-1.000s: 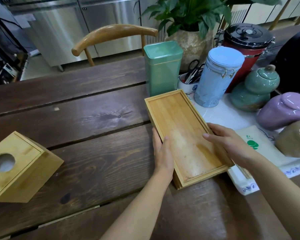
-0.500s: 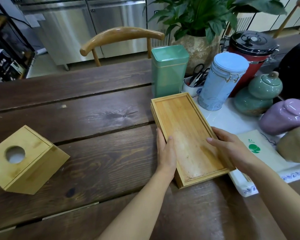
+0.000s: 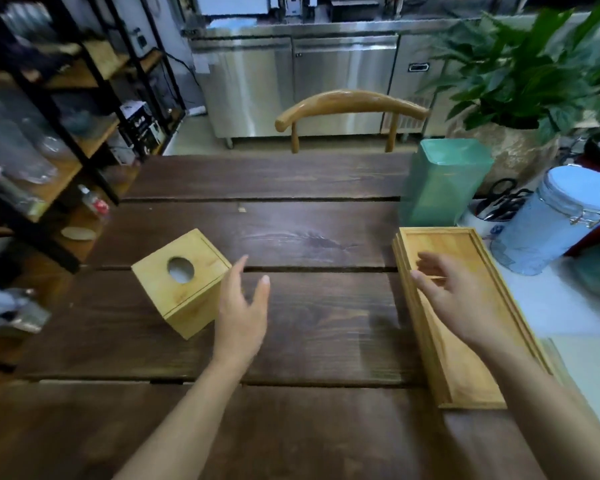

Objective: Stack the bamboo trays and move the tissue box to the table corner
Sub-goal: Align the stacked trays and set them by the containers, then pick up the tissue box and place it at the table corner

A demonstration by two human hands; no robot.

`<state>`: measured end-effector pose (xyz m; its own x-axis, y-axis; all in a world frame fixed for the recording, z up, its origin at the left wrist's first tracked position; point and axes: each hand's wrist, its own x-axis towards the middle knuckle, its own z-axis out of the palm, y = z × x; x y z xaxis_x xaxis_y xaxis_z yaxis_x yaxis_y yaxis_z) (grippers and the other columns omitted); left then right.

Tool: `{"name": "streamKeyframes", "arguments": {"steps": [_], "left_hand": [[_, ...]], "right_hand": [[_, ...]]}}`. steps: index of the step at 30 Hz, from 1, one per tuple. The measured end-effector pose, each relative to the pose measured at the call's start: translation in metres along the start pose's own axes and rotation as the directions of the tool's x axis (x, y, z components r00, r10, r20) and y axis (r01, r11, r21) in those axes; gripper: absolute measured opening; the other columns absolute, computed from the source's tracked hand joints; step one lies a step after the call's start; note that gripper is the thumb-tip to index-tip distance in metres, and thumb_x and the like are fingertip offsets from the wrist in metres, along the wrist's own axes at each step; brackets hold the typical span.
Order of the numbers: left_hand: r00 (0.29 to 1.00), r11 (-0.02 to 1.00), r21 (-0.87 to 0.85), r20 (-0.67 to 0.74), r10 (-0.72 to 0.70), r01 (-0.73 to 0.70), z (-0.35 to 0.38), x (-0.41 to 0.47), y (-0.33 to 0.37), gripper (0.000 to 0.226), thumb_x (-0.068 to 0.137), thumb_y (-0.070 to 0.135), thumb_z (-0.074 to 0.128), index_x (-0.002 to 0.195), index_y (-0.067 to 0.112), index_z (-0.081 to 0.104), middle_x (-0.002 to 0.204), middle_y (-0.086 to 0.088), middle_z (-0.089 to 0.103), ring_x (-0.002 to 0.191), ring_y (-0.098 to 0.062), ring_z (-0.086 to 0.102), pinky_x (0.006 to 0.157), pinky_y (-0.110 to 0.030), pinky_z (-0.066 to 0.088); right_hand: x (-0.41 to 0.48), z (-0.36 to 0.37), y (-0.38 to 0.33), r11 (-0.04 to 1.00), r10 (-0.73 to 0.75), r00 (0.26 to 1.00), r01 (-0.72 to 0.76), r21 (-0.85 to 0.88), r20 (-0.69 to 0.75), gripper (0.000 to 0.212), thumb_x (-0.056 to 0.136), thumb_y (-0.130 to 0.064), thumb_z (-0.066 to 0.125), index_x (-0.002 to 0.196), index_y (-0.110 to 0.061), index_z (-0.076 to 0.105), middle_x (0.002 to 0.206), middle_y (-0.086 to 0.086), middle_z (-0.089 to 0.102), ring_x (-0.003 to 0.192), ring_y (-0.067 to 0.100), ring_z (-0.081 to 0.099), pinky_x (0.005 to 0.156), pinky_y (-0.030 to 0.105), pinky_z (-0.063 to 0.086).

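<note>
Tissue box: the square light-bamboo tissue box with a round top hole point(image 3: 181, 282) is seen tilted on the dark plank tabletop point(image 3: 291, 216), left of centre.
Handling: judged light, rigid and smooth-sided; best taken by two opposite side walls.
Left hand point(image 3: 241, 315): fingers spread wide, just beside the box, nothing held.
Right hand point(image 3: 465, 299): fingers loosely spread above the stacked rectangular bamboo trays point(image 3: 465, 341) near the right edge, empty.

Bamboo trays point(image 3: 465, 358) sit stacked at right of frame, one nested atop the other, long side running toward lower right. Tissue box point(image 3: 182, 285), a bamboo cube with a round top hole, stands left of centre, turned corner-on.
</note>
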<state>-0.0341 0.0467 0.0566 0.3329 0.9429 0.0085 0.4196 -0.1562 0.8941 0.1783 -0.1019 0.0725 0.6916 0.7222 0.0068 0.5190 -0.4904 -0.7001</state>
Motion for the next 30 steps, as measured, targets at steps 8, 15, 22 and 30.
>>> {"name": "streamKeyframes", "arguments": {"steps": [8,15,22,30], "left_hand": [[0.857,0.922,-0.223,-0.350,-0.378,0.316,-0.108,0.057,-0.055,0.061,0.092,0.026,0.055,0.145,0.019,0.025,0.153,-0.004,0.030,0.137,-0.023,0.031,0.107,-0.040,0.030],[0.824,0.717,-0.546,-0.082,-0.561,0.434,-0.105,0.074,-0.079,0.062,0.095,0.033,0.049,0.147,0.033,0.016,0.156,0.000,0.024,0.139,-0.026,0.026,0.106,-0.046,0.026],[0.839,0.554,-0.705,0.108,-0.533,0.442,-0.105,0.065,-0.086,0.053,0.094,0.030,0.052,0.139,0.044,0.029,0.118,-0.007,0.061,0.093,-0.029,0.064,0.069,-0.041,0.055],[0.828,0.547,-0.749,0.002,-0.561,0.373,-0.182,0.004,-0.098,0.054,0.093,0.030,0.053,0.139,0.045,0.030,0.119,-0.009,0.060,0.097,-0.029,0.062,0.073,-0.042,0.052]], "right_hand": [[0.043,0.138,-0.121,0.961,-0.047,0.968,-0.024,0.276,0.248,0.041,0.087,-0.028,0.058,0.121,-0.006,0.053,0.120,0.012,0.060,0.111,0.025,0.055,0.094,0.035,0.043],[0.039,0.204,-0.170,0.910,0.011,0.892,-0.196,0.366,0.452,0.047,0.088,-0.032,0.054,0.130,-0.013,0.044,0.126,0.003,0.055,0.108,0.020,0.052,0.085,0.030,0.039],[0.006,0.212,-0.171,0.858,-0.059,0.891,-0.185,0.479,0.450,0.040,0.083,-0.018,0.061,0.123,-0.021,0.054,0.114,0.000,0.064,0.107,0.022,0.058,0.088,0.036,0.048],[-0.064,0.213,-0.224,0.832,-0.247,0.816,-0.098,0.547,0.522,0.036,0.086,-0.017,0.059,0.118,-0.032,0.053,0.100,-0.023,0.060,0.097,0.002,0.054,0.083,0.022,0.045]]}}
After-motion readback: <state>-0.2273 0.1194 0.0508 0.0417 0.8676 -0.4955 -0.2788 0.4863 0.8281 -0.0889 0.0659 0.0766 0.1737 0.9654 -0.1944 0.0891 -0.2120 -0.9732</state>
